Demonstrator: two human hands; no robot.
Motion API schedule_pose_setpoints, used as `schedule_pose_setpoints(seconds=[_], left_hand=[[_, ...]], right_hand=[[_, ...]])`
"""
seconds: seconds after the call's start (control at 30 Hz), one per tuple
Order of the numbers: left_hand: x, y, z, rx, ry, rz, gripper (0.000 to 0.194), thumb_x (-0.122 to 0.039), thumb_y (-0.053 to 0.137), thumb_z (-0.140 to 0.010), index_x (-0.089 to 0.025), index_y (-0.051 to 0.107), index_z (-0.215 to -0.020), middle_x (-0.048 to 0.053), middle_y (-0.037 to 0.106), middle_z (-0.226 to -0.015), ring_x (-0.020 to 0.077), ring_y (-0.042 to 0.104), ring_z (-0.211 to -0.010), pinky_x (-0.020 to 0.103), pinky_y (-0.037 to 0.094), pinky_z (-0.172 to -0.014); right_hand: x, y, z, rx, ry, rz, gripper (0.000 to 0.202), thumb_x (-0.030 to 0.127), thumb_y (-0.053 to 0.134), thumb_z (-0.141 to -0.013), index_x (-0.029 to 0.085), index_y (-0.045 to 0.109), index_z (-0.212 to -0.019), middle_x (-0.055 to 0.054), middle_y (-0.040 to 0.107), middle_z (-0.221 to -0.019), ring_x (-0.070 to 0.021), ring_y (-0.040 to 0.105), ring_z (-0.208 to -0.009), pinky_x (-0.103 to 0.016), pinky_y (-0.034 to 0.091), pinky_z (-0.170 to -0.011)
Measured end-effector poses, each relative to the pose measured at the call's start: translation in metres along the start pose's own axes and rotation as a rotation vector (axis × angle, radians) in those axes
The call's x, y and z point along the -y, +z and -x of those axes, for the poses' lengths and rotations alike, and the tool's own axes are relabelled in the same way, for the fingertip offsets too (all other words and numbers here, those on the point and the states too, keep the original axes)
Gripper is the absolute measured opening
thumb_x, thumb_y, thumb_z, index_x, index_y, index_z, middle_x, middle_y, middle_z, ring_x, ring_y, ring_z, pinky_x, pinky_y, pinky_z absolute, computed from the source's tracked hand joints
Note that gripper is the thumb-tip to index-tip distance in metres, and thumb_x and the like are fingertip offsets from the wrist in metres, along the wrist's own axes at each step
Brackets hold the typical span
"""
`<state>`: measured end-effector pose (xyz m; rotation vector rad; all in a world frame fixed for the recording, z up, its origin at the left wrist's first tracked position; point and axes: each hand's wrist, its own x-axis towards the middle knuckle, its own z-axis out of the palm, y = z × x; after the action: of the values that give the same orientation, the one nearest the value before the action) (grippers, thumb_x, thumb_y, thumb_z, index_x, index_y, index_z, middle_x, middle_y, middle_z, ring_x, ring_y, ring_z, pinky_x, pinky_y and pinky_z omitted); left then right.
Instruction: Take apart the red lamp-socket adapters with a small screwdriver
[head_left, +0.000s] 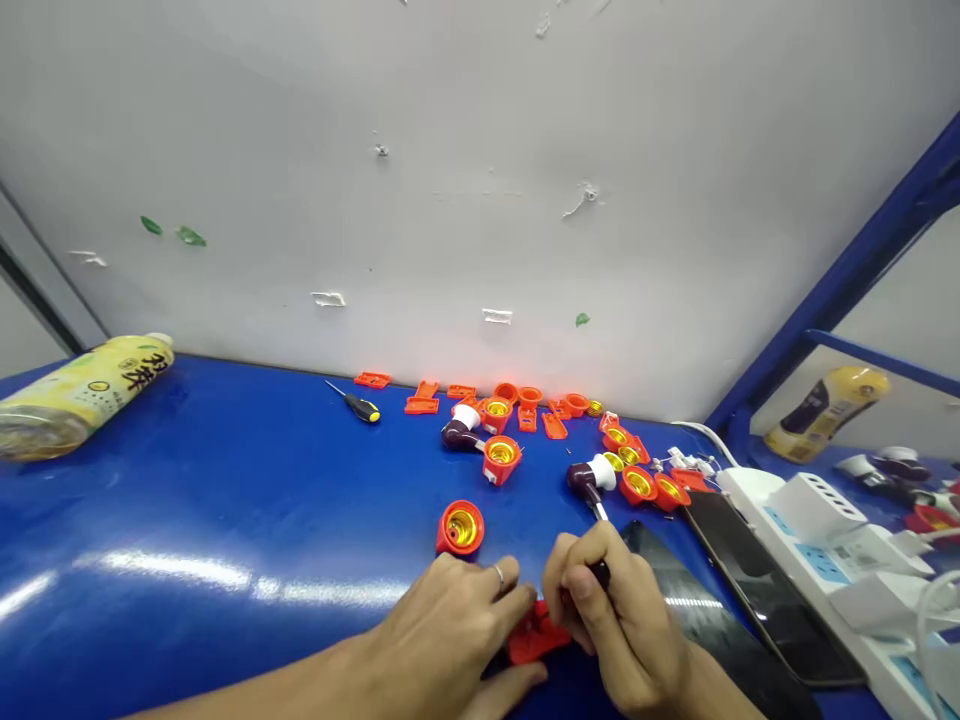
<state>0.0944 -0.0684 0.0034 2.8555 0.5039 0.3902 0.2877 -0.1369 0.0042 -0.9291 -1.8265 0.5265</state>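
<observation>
Near the front edge of the view, my left hand [465,630] is closed around a red plastic part [537,634], its thumb below and its fingers above. My right hand [619,625] touches the part's right side, its fingers wrapped round a small dark object [600,573] that is mostly hidden. Just beyond my left hand stands a red lamp socket [460,528] with a gold threaded inside. Another red socket [501,458] sits farther back, beside a dark purple and white piece [461,428]. A similar purple and white piece [589,478] lies beyond my right hand.
Several red parts [422,405] lie along the wall. A screwdriver [354,402] rests at the back and a yellow bottle [90,395] at the left. To the right are a black phone [772,590], a white power strip [817,565] with plugs, and a blue frame [840,270].
</observation>
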Motion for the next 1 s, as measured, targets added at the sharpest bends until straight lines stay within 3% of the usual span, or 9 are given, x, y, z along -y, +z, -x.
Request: schedule_pose_setpoints(seconds=[0.17, 0.37, 0.57, 0.87, 1.0], left_hand=[[0.006, 0.001, -0.005, -0.052, 0.117, 0.131, 0.016, -0.022, 0.065, -0.08, -0.024, 0.052, -0.089, -0.003, 0.063, -0.076, 0.0179, 0.059, -0.059, 0.034, 0.036, -0.052], [0.004, 0.002, -0.004, -0.089, 0.199, 0.097, 0.018, -0.02, 0.058, -0.083, -0.023, 0.051, -0.098, -0.003, 0.062, -0.076, 0.0187, 0.057, -0.057, 0.035, 0.033, -0.049], [0.002, 0.001, -0.004, -0.178, 0.237, 0.077, 0.006, -0.018, 0.048, -0.09, -0.023, 0.047, -0.091, -0.001, 0.059, -0.071, 0.019, 0.053, -0.051, 0.036, 0.033, -0.045], [-0.007, 0.01, -0.001, -0.237, 0.32, 0.107, 0.014, -0.01, 0.046, -0.083, -0.022, 0.047, -0.09, 0.001, 0.059, -0.068, 0.0199, 0.053, -0.053, 0.035, 0.036, -0.045], [-0.009, 0.01, 0.001, -0.249, 0.272, 0.041, 0.013, -0.01, 0.045, -0.084, -0.022, 0.048, -0.088, 0.001, 0.058, -0.068, 0.02, 0.051, -0.051, 0.036, 0.035, -0.044]], right_hand=[[0.002, 0.0, -0.003, 0.018, -0.006, -0.069, 0.014, 0.029, 0.03, -0.111, 0.027, 0.036, -0.098, 0.004, 0.05, -0.076, -0.0081, 0.04, -0.053, -0.019, 0.034, -0.048], [0.003, 0.004, -0.003, 0.008, -0.013, -0.145, 0.015, 0.033, 0.031, -0.111, 0.027, 0.037, -0.099, 0.006, 0.046, -0.074, -0.0085, 0.038, -0.054, -0.02, 0.032, -0.05], [0.004, 0.006, -0.003, 0.012, -0.05, -0.127, 0.012, 0.03, 0.034, -0.11, 0.027, 0.038, -0.1, 0.005, 0.044, -0.074, -0.01, 0.045, -0.058, -0.022, 0.038, -0.056], [0.005, 0.01, -0.001, 0.017, 0.051, -0.226, 0.013, 0.03, 0.036, -0.11, 0.027, 0.038, -0.097, 0.007, 0.045, -0.066, -0.0102, 0.042, -0.051, -0.023, 0.035, -0.051], [0.005, 0.009, 0.003, -0.044, 0.064, -0.284, 0.016, 0.033, 0.036, -0.111, 0.027, 0.04, -0.096, 0.007, 0.048, -0.066, -0.0096, 0.04, -0.052, -0.022, 0.034, -0.05]])
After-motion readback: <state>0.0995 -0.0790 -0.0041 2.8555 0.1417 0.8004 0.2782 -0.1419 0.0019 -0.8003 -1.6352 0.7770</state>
